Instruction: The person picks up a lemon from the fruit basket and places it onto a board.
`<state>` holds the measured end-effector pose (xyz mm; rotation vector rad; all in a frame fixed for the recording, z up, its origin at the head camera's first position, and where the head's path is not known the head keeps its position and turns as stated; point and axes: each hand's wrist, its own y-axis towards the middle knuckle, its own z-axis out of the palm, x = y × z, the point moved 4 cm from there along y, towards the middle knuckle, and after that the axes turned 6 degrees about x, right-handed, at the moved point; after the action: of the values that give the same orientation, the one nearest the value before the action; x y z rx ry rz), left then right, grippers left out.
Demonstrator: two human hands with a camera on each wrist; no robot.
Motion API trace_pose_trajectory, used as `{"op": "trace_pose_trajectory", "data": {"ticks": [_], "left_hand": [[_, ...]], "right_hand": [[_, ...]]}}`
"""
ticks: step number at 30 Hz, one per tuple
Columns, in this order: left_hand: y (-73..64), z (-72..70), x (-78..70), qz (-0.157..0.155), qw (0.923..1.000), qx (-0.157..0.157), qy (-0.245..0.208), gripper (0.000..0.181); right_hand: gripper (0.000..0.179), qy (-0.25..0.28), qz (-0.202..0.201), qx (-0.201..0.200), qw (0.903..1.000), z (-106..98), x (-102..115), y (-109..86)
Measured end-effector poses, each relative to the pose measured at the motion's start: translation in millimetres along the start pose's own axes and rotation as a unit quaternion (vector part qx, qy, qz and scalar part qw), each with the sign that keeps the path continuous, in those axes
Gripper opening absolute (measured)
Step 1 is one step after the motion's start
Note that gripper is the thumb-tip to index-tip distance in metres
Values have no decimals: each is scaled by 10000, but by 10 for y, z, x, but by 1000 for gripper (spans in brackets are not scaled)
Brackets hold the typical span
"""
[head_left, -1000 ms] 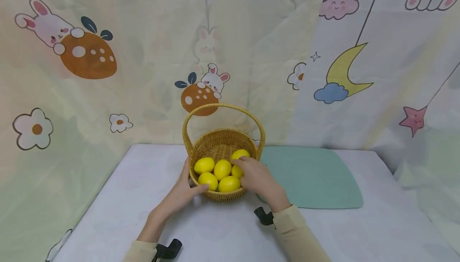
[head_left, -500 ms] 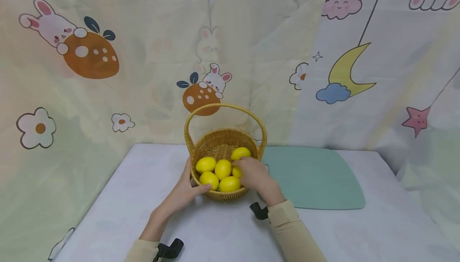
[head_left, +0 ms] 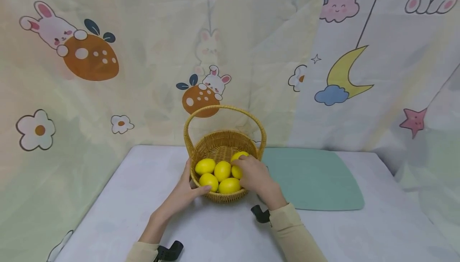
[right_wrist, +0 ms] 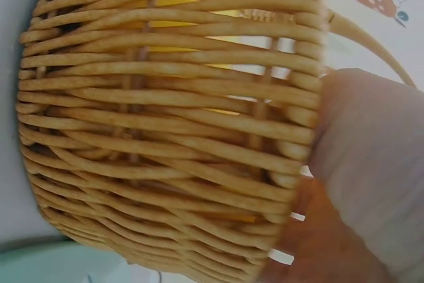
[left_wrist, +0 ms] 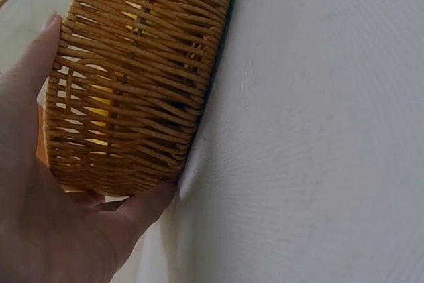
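A wicker basket (head_left: 223,138) with a tall arched handle stands on the table, several yellow lemons (head_left: 223,171) lying inside. My left hand (head_left: 181,192) grips its left side, thumb over the front rim by a lemon and the other fingers round the outside. The left wrist view shows that hand (left_wrist: 73,217) against the woven wall. My right hand (head_left: 256,180) reaches over the right rim, fingers curled round a partly covered lemon (head_left: 236,171). Another lemon (head_left: 238,156) lies just behind those fingers. In the right wrist view the basket wall (right_wrist: 172,111) hides the right fingertips.
A pale green mat (head_left: 316,180) lies flat on the table to the right of the basket. White cloth (head_left: 136,190) covers the table. Behind its back edge hangs a printed curtain (head_left: 151,46). Black wrist cameras (head_left: 170,251) sit at both cuffs.
My right hand has shifted slightly over the lemons at the basket's right side. The left hand keeps its grip, and the basket stays in place. The head view moves a little.
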<state>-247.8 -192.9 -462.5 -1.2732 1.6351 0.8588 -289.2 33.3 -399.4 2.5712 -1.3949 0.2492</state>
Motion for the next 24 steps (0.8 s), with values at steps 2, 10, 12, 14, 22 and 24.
{"op": "trace_pose_trajectory", "data": {"ticks": [2,10,12,14,22,24], "left_hand": [[5,-4,-1,-16,10000,-4,25,115],[6,-12,22,-202,9997,17,128,116],[2,-11,19,-174,9998,20,134,116],[-3,-7,10,-98,9999,17,110,116],[14,-14,11,105,9999,-2,98,114],[16,-9,20,81,9999,19,91,114]], "right_hand": [[52,-45,43,-64,10000,-31,-1,-21],[56,117,-22,-303,9995,-227,31,-143],[57,204,-57,-361,9991,-281,39,-187],[58,300,-84,-386,9988,-337,39,-229],[58,570,-245,-544,9966,-528,-46,-366],[58,710,-261,-579,9955,-570,-86,-408]]}}
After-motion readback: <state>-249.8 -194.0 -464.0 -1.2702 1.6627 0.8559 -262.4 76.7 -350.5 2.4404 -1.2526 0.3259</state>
